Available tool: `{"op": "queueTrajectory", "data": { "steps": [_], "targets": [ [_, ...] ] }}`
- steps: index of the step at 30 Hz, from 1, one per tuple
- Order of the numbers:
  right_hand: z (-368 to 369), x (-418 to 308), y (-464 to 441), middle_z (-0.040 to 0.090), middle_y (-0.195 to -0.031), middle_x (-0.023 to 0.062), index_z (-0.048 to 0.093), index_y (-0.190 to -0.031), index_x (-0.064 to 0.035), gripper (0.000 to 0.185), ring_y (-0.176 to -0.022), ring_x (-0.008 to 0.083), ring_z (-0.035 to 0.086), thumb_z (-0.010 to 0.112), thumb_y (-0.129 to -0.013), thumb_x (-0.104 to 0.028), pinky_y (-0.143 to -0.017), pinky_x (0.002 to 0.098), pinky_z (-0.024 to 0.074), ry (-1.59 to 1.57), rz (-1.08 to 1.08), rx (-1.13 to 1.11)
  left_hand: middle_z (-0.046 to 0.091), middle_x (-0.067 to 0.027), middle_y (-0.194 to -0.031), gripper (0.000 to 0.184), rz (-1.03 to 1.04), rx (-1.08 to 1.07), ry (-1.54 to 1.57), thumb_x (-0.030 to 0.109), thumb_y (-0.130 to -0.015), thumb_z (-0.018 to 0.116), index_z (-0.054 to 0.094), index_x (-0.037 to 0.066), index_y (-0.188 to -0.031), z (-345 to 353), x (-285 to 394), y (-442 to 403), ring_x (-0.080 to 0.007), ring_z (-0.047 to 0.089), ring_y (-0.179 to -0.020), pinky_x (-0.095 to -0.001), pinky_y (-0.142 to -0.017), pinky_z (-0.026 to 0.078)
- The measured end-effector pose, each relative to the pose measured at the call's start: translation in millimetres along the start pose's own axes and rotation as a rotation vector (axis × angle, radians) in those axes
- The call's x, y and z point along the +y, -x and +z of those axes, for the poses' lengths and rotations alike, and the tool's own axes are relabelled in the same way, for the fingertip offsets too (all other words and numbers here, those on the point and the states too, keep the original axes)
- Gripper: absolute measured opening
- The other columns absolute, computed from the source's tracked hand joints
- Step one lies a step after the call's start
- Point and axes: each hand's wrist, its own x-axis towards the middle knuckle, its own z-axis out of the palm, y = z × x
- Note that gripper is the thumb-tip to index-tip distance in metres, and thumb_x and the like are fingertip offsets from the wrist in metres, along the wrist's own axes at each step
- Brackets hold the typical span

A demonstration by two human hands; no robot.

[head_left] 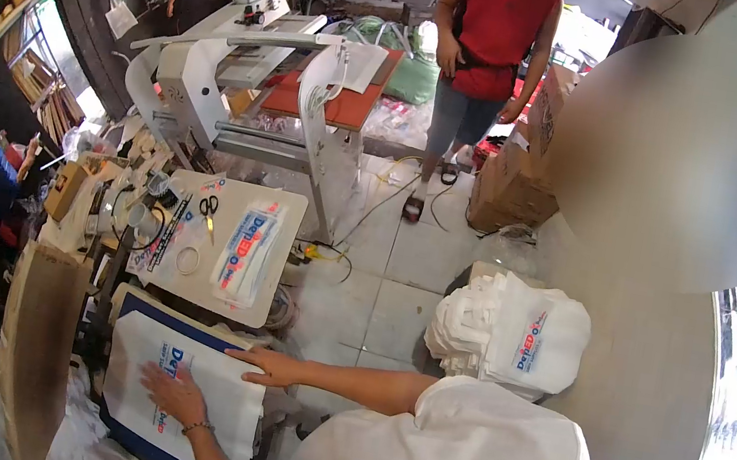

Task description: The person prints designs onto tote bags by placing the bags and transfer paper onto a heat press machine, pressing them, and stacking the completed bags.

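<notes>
A white cloth piece [136, 367] with a red and blue "DepED" print lies flat on a dark blue pad [113, 416]. My left hand [177, 396], with a bracelet on its wrist, rests palm down over the print, fingers spread. At the cloth's upper right edge, my right hand [269, 367] lies with its fingers stretched out. Just beyond the pad, a pale board [288, 217] bears a stack of printed sheets [246, 253], scissors [209, 211] and a tape roll [187, 260].
To the right stands a pile of white cloth pieces [507, 336], the top one printed. A person in a red top [504, 19] stands near cardboard boxes [511, 191]. A white machine frame [187, 88] rises behind the board. Cables [382, 208] cross the tiled floor.
</notes>
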Motion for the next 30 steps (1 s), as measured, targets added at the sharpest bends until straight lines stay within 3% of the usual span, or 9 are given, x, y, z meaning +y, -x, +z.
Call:
{"op": "queueTrajectory", "data": {
  "steps": [4, 7, 11, 14, 15, 16, 21, 26, 30],
  "targets": [
    [5.4, 16.5, -5.6, 0.047, -0.139, 0.0288, 0.014, -0.159, -0.0134, 0.073, -0.121, 0.0411, 0.049, 0.049, -0.101, -0.042, -0.104, 0.0458, 0.0378, -0.018, -0.024, -0.040, 0.016, -0.0192, -0.163, 0.074, 0.009, -0.130, -0.036, 0.055, -0.102, 0.035, 0.023, 0.006, -0.156, 8.8, -3.9, -2.4, -0.0417, 0.016, -0.149, -0.0611, -0.116, 0.019],
    [20.7, 27.6, -7.5, 0.055, -0.123, 0.0299, 0.011, -0.159, -0.0112, 0.080, -0.109, 0.0419, 0.055, 0.051, -0.099, -0.046, -0.098, 0.0484, 0.0410, -0.014, -0.182, 0.176, 0.015, -0.0198, -0.163, 0.074, -0.044, 0.030, 0.043, 0.054, -0.102, 0.035, 0.022, 0.006, -0.156, -7.3, -12.7, 8.2, -0.0431, 0.015, -0.149, -0.0623, -0.115, 0.019],
    [16.8, 29.5, -9.5, 0.037, -0.148, 0.0311, 0.003, -0.158, -0.0053, 0.087, -0.123, 0.0424, 0.050, 0.053, -0.099, -0.046, -0.108, 0.0453, 0.0357, -0.043, -0.136, 0.118, 0.015, -0.0201, -0.163, 0.074, -0.103, -0.124, -0.106, 0.053, -0.102, 0.036, 0.021, 0.005, -0.156, 12.7, -30.9, 19.5, -0.0430, 0.016, -0.148, -0.0622, -0.115, 0.018],
    [10.1, 22.4, -8.2, 0.014, -0.161, 0.0243, 0.002, -0.157, -0.0030, 0.086, -0.144, 0.0375, 0.030, 0.054, -0.100, -0.041, -0.117, 0.0416, 0.0262, -0.075, 0.018, -0.024, 0.017, -0.0208, -0.162, 0.074, -0.124, -0.051, 0.020, 0.052, -0.102, 0.037, 0.023, 0.004, -0.156, 1.8, -30.1, 16.4, -0.0426, 0.018, -0.148, -0.0598, -0.117, 0.017],
    [12.7, 19.2, -9.3, 0.013, -0.162, 0.0245, 0.001, -0.157, -0.0018, 0.088, -0.147, 0.0353, 0.025, 0.055, -0.099, -0.041, -0.119, 0.0400, 0.0230, 0.043, -0.148, 0.125, 0.018, -0.0213, -0.162, 0.074, -0.117, 0.059, 0.080, 0.053, -0.102, 0.037, 0.024, 0.004, -0.155, -1.3, -29.0, 16.1, -0.0427, 0.019, -0.148, -0.0590, -0.117, 0.018],
    [11.7, 22.3, -9.5, 0.012, -0.162, 0.0247, 0.002, -0.156, -0.0006, 0.088, -0.148, 0.0349, 0.022, 0.056, -0.099, -0.040, -0.120, 0.0395, 0.0209, -0.065, -0.019, 0.007, 0.019, -0.0219, -0.161, 0.074, -0.117, 0.164, 0.120, 0.053, -0.101, 0.037, 0.025, 0.003, -0.155, -3.9, -39.7, 25.2, -0.0428, 0.019, -0.148, -0.0581, -0.117, 0.018],
    [9.8, 32.0, -10.9, 0.012, -0.161, 0.0271, 0.000, -0.156, -0.0005, 0.091, -0.147, 0.0387, 0.022, 0.056, -0.098, -0.043, -0.119, 0.0411, 0.0219, -0.059, -0.101, -0.007, 0.021, -0.0236, -0.160, 0.077, -0.175, -0.053, -0.082, 0.056, -0.101, 0.038, 0.028, 0.001, -0.153, 14.4, -43.1, 41.2, -0.0452, 0.018, -0.147, -0.0592, -0.117, 0.017],
    [7.7, 27.9, -11.2, 0.013, -0.159, 0.0302, 0.000, -0.154, 0.0058, 0.092, -0.146, 0.0394, 0.024, 0.056, -0.098, -0.042, -0.119, 0.0402, 0.0214, -0.030, -0.113, 0.041, 0.022, -0.0252, -0.159, 0.078, -0.182, 0.231, 0.140, 0.057, -0.101, 0.037, 0.025, 0.002, -0.154, -15.3, -34.4, 55.1, -0.0460, 0.017, -0.147, -0.0631, -0.115, 0.017],
    [1.9, 21.8, -14.6, 0.021, -0.156, 0.0328, 0.005, -0.155, 0.0023, 0.090, -0.143, 0.0413, 0.031, 0.058, -0.097, -0.043, -0.117, 0.0422, 0.0257, -0.103, -0.093, 0.008, 0.023, -0.0254, -0.159, 0.078, -0.199, 0.047, -0.061, 0.058, -0.100, 0.037, 0.025, 0.003, -0.154, 19.7, -49.1, 66.5, -0.0464, 0.019, -0.147, -0.0638, -0.114, 0.020]
  ]
}}
